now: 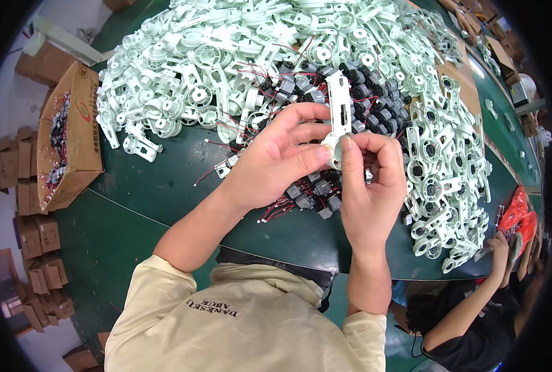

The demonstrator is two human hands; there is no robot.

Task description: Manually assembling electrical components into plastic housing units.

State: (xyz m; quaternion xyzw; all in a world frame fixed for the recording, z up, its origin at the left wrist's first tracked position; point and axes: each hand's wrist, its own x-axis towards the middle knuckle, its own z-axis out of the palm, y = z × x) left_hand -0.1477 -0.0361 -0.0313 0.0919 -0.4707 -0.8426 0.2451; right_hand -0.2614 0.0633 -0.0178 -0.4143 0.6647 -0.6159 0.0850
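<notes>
Tan shirt (238, 335), L fingers (312, 159) + R fingers (352, 166) gripping mint pc (336, 115), slotted, ring-ended

The held plastic part (339, 102) is pale mint, matching the heaped components (189, 46). Small motors (385, 115) are grey and black, their wires (277, 208) mostly red. The desk (176, 177) is dark green, the carton (82, 146) brown with a red mark, the wearer's shirt (238, 338) beige with dark lettering.

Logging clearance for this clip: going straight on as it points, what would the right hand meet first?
Past the pale green part it holds, the right hand would probably meet the heap of grey-and-black components; its height above them is unclear.
</notes>
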